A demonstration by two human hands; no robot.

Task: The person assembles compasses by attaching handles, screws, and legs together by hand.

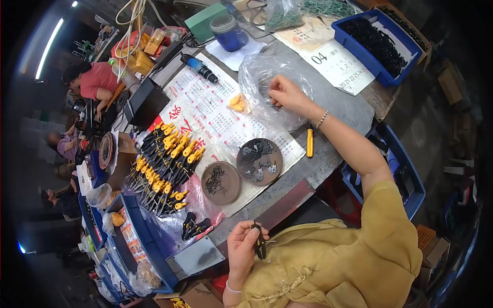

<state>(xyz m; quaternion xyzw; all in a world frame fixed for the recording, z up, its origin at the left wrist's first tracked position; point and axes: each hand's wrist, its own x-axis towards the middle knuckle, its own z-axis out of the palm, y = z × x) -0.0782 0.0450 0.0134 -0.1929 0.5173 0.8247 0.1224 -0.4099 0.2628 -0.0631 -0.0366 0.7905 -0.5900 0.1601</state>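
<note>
My left hand, low in the view near the bench's front edge, holds a small black tool with a thin metal pin sticking out. My right hand is over a clear plastic bag, its fingers pinched together; whatever they hold is too small to name. Small yellow parts lie beside the bag. A yellow-handled screwdriver rests below my right wrist. Two round dishes, one with dark thin parts and one with black and grey pieces, stand on the paper.
Rows of black tools with yellow pieces cover the bench's left side. A blue and black power tool lies farther back. Blue trays hold black parts at the back right. A person in a red shirt sits at the far left.
</note>
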